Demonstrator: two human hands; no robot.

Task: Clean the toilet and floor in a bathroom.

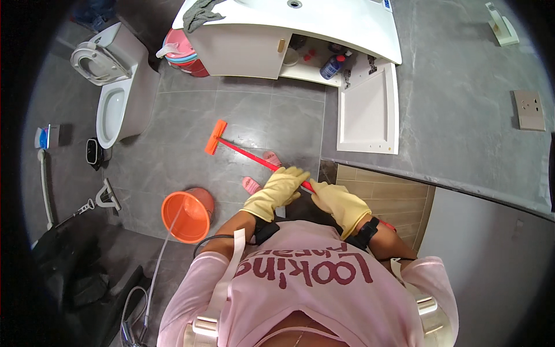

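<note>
A floor brush (pixel 215 137) with an orange head and a long red handle rests on the grey tiled floor ahead of me. Its handle slants back toward my right side, and the red end shows beyond my right wrist. Yellow rubber gloves cover both hands. My left hand (pixel 278 189) is closed over the middle of the handle. Farther up the handle, my right hand (pixel 340 207) is wrapped round it. My feet, in pink slippers (pixel 251 185), stand just under the handle.
An orange bucket (pixel 188 215) with a hose leading into it stands at left. A toilet (pixel 118 107) is at far left. The white vanity (pixel 231 52) ahead has its right cabinet door (pixel 367 115) swung out; a blue bottle (pixel 332 67) and stacked basins (pixel 182 49) are there.
</note>
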